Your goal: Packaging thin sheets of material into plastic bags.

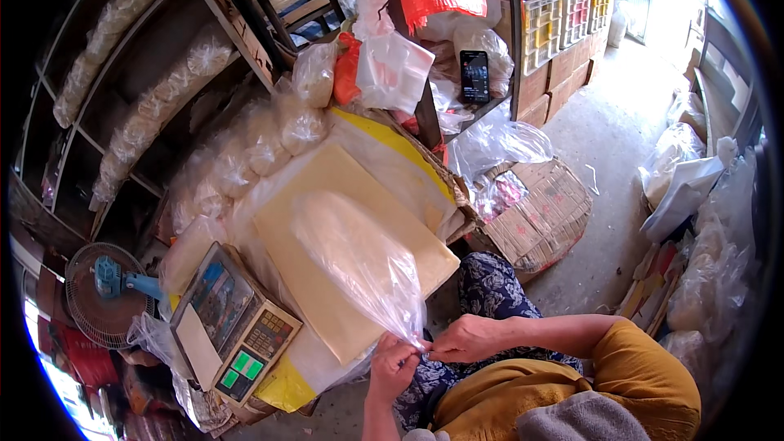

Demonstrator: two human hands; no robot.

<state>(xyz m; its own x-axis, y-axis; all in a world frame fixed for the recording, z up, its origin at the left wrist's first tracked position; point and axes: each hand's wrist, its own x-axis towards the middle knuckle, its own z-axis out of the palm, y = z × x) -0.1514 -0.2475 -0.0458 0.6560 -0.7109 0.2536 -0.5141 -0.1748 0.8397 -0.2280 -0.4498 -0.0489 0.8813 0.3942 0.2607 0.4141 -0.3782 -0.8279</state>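
Note:
A clear plastic bag [361, 251] with pale contents lies over a flat stack of beige sheets [343, 177], its gathered neck towards me. My left hand [393, 360] pinches this neck between thumb and fingers. From the other side, my right hand [462, 338] holds the neck too, its fingers curled close to the left ones. Both hands are just off the near edge of the stack, above my lap. Fingers partly hide the bag's mouth, so I cannot tell whether it is knotted.
A digital scale [269, 324] with lit displays stands left of the stack. Filled clear bags [239, 165] line the table's far left side. Beyond the scale is a blue fan [110, 278]. A cardboard box [539, 214] sits on the floor at right; a phone [474, 76] leans on a shelf.

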